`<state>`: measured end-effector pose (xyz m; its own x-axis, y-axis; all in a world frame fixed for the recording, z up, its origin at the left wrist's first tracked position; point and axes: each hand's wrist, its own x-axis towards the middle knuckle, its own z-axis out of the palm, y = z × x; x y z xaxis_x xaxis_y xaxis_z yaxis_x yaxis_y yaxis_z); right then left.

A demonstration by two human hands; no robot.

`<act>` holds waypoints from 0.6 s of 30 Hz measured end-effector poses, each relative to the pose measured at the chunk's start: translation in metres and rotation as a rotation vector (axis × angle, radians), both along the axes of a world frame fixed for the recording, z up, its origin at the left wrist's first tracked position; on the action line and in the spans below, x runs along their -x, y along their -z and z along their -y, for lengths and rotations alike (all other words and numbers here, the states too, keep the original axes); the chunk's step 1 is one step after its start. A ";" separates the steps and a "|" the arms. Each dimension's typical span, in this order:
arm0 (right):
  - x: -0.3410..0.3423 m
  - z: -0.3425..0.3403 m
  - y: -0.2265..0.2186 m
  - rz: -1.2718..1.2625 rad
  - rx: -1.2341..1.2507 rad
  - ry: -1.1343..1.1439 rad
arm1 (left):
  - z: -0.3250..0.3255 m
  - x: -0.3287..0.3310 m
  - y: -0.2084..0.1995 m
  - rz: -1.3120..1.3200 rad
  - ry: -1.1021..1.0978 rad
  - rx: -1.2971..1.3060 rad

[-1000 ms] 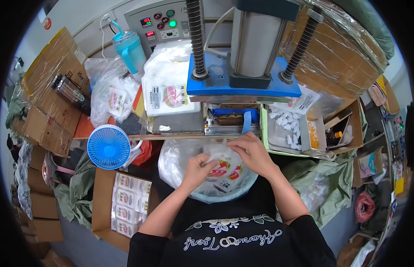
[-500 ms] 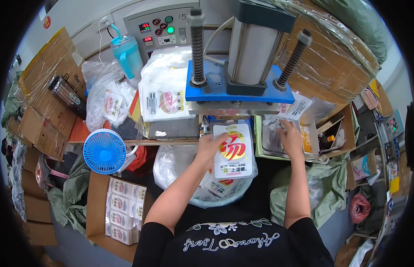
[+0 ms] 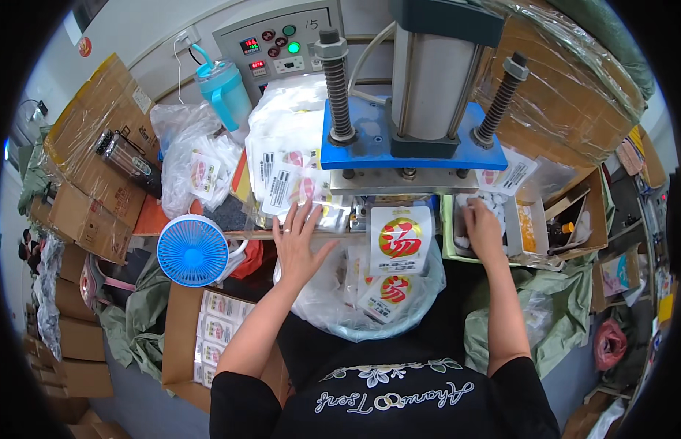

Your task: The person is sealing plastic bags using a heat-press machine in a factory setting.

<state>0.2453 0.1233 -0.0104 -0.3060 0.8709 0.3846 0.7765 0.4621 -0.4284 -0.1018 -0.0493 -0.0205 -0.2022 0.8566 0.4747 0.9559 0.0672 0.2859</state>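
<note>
My left hand (image 3: 299,245) is open with its fingers spread, the fingertips touching the front pouch of a stack of flat white printed pouches (image 3: 283,124) left of the press. My right hand (image 3: 485,233) reaches into a green-rimmed tray (image 3: 448,233) that holds small white pieces (image 3: 494,201). Its fingers are curled in, and whatever is between them is hidden. Between my hands, a white pouch with a red and yellow print (image 3: 399,252) sticks out from below the press (image 3: 410,135). More printed pouches (image 3: 385,309) lie in a clear plastic bag (image 3: 318,314) below it.
On the left stand a blue fan (image 3: 193,250), a turquoise tumbler (image 3: 225,95) and a dark flask (image 3: 128,157). An open carton with small packets (image 3: 217,329) is beside my left forearm. Right of the tray, a carton (image 3: 596,212) holds orange pieces (image 3: 527,225) and a bottle.
My left hand has let go of the printed pouch at the press and moved left to the stack. My right hand's fingers have curled in over the tray. The view has shifted slightly.
</note>
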 end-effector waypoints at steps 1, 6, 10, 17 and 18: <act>-0.002 0.002 -0.006 -0.070 -0.070 -0.028 | 0.008 0.003 -0.001 -0.010 -0.042 0.023; -0.009 0.011 -0.025 -0.296 0.015 0.005 | 0.011 0.000 -0.031 0.214 -0.026 -0.126; 0.029 0.044 -0.047 -0.610 0.275 -0.146 | 0.025 -0.047 -0.052 0.929 0.110 0.049; 0.092 0.091 -0.053 -0.722 0.469 -0.470 | 0.029 -0.089 -0.001 1.193 0.184 0.041; 0.091 0.092 -0.048 -0.728 0.474 -0.476 | 0.030 -0.091 -0.002 1.217 0.219 0.042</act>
